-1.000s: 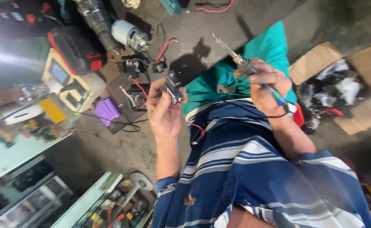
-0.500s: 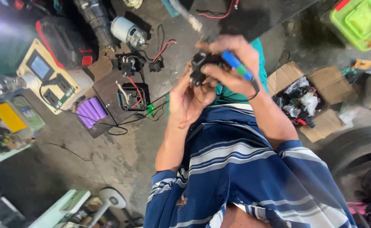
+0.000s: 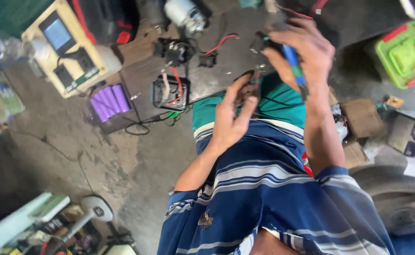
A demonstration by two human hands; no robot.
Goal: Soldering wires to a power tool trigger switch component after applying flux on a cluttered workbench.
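Seen from above, the left hand [image 3: 231, 120] is raised over the lap with fingers half curled, pinching something small that motion blur hides. The right hand [image 3: 298, 47] grips a blue-handled tool [image 3: 292, 63] and a small black part [image 3: 260, 43] just above it. On the dark board [image 3: 226, 61] beyond lie a black wired module [image 3: 169, 92], purple cells [image 3: 108, 100] and a grey motor [image 3: 186, 14].

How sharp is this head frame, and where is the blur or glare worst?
Head view: motion blur smears the right hand and its blue-handled tool; the left hand is softer too. Purple cells read fairly clear. Top left corner is washed out.
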